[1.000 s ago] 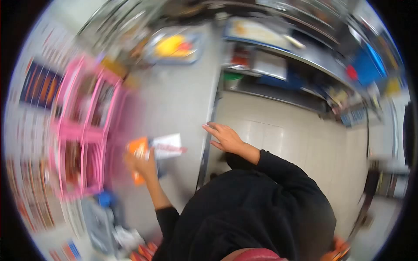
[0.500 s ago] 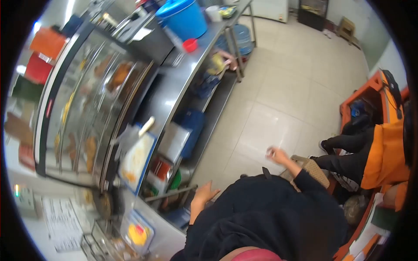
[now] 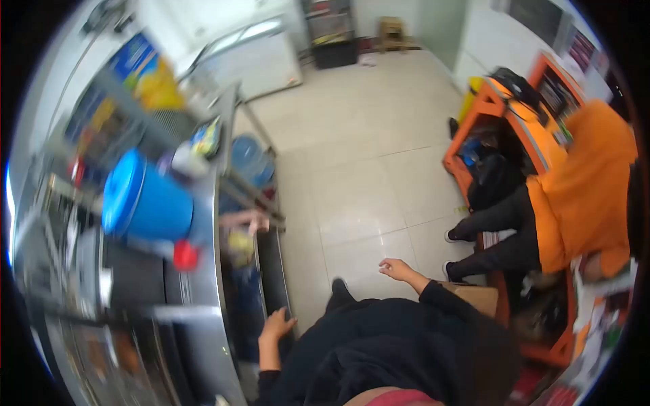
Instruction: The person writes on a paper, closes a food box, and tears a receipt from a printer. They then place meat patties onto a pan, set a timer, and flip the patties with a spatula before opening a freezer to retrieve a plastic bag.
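My left hand (image 3: pixel 277 325) hangs beside the metal shelving at the lower left, with its fingers spread and nothing in it. In front of my body, over the tiled floor (image 3: pixel 352 216), is my right hand (image 3: pixel 395 269). Its fingers are curled together, and whatever they may hold is too small and blurred to make out. On the steel counter (image 3: pixel 220 325) to my left stand a blue lidded bucket (image 3: pixel 152 199) and a small red container (image 3: pixel 185 256). Neither hand touches them.
A person in an orange top (image 3: pixel 589 189) and dark trousers is at the right, by an orange shelf unit (image 3: pixel 467 145). A brown box (image 3: pixel 474 296) is near my right arm. Ahead are a white chest freezer (image 3: pixel 254 64), a wooden stool (image 3: pixel 393 34) and blue water bottles (image 3: pixel 250 159).
The view has swung, bringing the freezer and more of the floor ahead into sight. The glass food cabinet has slid to the lower left edge. My left hand stays open, my right curled.
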A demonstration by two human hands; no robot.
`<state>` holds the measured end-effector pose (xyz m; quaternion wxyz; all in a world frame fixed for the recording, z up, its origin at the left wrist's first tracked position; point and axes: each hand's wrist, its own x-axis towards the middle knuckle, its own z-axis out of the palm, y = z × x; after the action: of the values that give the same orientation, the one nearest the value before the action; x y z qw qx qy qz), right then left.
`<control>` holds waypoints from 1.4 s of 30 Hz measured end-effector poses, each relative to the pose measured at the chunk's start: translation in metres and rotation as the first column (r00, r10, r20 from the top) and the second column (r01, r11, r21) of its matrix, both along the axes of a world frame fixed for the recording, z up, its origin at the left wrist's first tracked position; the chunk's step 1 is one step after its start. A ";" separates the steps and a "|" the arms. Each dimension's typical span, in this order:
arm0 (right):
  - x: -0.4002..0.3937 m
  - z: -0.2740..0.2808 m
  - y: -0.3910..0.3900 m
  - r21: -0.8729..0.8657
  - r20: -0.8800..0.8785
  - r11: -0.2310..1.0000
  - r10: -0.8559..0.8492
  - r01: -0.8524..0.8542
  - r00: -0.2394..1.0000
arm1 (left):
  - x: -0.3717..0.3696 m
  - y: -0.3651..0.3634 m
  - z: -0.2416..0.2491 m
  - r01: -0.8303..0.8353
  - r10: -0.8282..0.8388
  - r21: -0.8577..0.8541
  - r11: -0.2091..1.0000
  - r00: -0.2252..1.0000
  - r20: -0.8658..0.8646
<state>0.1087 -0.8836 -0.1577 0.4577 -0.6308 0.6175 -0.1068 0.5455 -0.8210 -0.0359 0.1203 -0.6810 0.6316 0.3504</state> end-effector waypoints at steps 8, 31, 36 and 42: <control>-0.112 -0.052 -0.022 -0.158 -0.217 0.852 -0.524 0.500 0.824 | -0.061 -0.358 -0.069 0.431 -0.436 0.160 0.888 0.900 -0.006; -0.194 -0.039 -1.054 -0.331 -0.096 0.891 -0.358 0.309 0.929 | -0.002 -0.868 -0.215 0.066 -0.049 0.312 0.948 0.997 -0.060; -0.206 -0.065 -1.145 -0.122 -0.332 0.968 0.168 -0.218 0.928 | -0.021 -1.114 -0.254 0.213 -0.192 0.169 0.962 0.972 -0.135; -0.090 0.041 -1.282 0.424 -0.006 0.867 0.294 -0.263 0.956 | -0.033 -1.431 -0.122 -0.208 0.011 -0.362 0.909 0.879 -0.476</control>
<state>0.0188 -2.1659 -0.1168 0.5706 -0.6037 0.5442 0.1176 0.5121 -2.2516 -0.1575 -0.1971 -0.6226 0.6597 0.3719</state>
